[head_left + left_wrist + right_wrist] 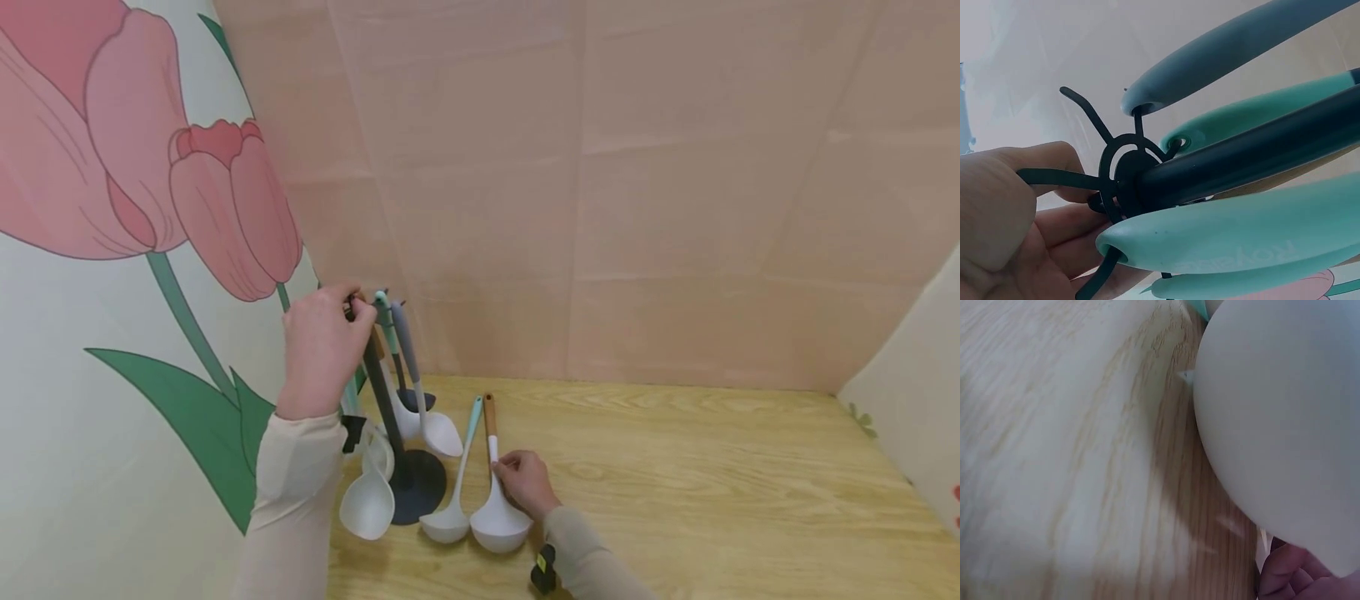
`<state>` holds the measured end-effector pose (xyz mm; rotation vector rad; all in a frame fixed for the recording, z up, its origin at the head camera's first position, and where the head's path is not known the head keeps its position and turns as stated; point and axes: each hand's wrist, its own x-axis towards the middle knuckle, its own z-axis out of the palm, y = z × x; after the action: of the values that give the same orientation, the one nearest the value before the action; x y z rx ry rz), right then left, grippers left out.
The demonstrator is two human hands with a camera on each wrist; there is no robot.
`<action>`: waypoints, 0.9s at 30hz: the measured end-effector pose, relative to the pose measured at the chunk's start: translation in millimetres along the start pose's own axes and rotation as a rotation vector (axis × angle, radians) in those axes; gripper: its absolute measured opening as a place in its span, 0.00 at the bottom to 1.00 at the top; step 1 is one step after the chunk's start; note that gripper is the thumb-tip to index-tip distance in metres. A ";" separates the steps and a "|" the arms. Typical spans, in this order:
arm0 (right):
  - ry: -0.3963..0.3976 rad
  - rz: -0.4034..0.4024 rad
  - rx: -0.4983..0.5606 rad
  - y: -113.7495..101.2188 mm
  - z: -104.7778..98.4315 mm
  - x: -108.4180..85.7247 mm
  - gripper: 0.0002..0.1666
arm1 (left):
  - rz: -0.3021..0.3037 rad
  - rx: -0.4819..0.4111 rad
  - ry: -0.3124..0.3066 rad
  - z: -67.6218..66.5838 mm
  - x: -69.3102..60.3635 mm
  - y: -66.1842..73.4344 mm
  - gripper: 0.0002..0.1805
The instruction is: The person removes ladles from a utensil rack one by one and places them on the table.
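A black utensil stand (420, 492) with a round base and a ring of hooks stands at the left of the table. My left hand (322, 342) grips its top, and in the left wrist view that hand's fingers (1063, 234) lie around the hook ring (1107, 165). On the wood lies a white ladle (501, 531) with a brown handle. My right hand (528, 483) pinches its white stem just above the bowl. In the right wrist view the ladle's bowl hides most of that hand. Left of it lies another white ladle (446, 525) with a mint handle.
Several utensils hang from the stand, including a white ladle (367, 504) in front and a grey-handled white spoon (442, 433) on the right. A tulip-printed wall (112, 300) rises close on the left. A pinkish-beige backdrop (600, 208) stands behind the table (712, 483).
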<state>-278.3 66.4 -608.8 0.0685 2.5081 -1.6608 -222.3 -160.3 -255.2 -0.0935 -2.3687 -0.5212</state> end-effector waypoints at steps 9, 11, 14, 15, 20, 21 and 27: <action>0.097 -0.055 -0.002 -1.4 -2.4 2.1 0.12 | 0.025 0.050 -0.036 -1.8 0.6 1.7 0.12; 0.115 -0.107 0.017 -6.2 -4.1 0.4 0.11 | 0.021 0.055 -0.055 -3.0 0.8 2.7 0.12; 0.126 -0.184 0.030 -14.7 -6.4 -3.6 0.11 | 0.015 0.072 -0.083 -5.2 1.0 4.6 0.12; 0.122 -0.210 0.030 -17.6 -6.9 -5.3 0.12 | 0.013 0.076 -0.091 -5.7 1.0 5.1 0.13; 0.087 -0.268 0.000 -33.7 -7.2 -12.9 0.12 | -0.002 0.105 -0.124 -7.1 0.0 7.8 0.14; 0.085 -0.281 -0.010 -37.1 -7.2 -14.4 0.12 | -0.003 0.115 -0.126 -6.9 -0.2 8.2 0.14; 0.114 -0.411 -0.067 -59.5 -6.8 -23.3 0.09 | 0.008 0.174 -0.127 -5.8 -1.2 10.2 0.12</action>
<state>-262.4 50.2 -548.7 -0.3961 2.8070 -1.7472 -215.7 -153.1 -248.6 -0.0578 -2.5254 -0.3110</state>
